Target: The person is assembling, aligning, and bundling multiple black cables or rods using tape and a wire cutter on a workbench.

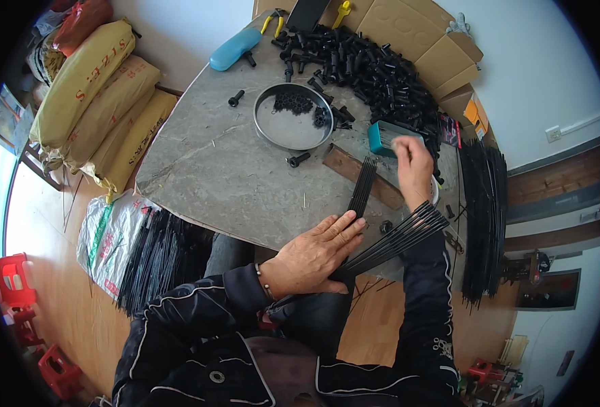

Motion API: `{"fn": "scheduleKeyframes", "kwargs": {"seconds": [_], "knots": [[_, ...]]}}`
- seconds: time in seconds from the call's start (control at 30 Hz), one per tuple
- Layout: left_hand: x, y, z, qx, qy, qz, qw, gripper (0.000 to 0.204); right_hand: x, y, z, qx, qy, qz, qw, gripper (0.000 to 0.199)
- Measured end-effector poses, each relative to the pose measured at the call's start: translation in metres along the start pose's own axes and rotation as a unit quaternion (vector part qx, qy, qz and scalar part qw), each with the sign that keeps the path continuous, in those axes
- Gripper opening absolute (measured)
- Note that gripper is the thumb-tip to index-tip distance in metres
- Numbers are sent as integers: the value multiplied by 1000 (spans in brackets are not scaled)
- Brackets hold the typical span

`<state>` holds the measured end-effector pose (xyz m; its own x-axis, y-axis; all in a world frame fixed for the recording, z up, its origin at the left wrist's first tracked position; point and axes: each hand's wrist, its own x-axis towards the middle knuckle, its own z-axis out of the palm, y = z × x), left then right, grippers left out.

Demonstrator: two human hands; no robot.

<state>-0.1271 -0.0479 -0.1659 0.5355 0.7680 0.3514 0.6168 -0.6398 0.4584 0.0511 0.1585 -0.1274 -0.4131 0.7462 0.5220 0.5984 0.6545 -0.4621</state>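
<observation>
My left hand [313, 254] lies with its fingers stretched out over thin black rods at the table's near edge. One group of black rods [364, 186] points away from its fingertips, across a flat brown bar [361, 173]. A second fan of black rods [398, 239] runs from beneath the hand to the right, crossing my right wrist. Beside a teal open box [381, 139], my right hand [414, 166] is raised with fingers closed in a pinch; whatever they hold is too small to make out. Light-coloured contents show inside the box.
A round metal-rimmed tray [258, 129] contains small black rings. Black bolt-like parts [361, 64] pile up before cardboard [408, 30]. Loose ones [298, 160] lie nearby, with a blue case [235, 49] and yellow-handled pliers [273, 24]. Long rods [484, 217] hang over the right edge.
</observation>
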Motion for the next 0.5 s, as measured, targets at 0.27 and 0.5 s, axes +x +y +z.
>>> {"fn": "scheduleKeyframes", "kwargs": {"seconds": [0.27, 0.5], "knots": [[-2, 5, -2, 4, -13, 6, 1000, 94, 38, 40, 3, -235, -141, 4, 962, 7], [-2, 4, 2, 14, -10, 14, 1000, 88, 31, 18, -29, -202, 29, -82, 976, 3]]}}
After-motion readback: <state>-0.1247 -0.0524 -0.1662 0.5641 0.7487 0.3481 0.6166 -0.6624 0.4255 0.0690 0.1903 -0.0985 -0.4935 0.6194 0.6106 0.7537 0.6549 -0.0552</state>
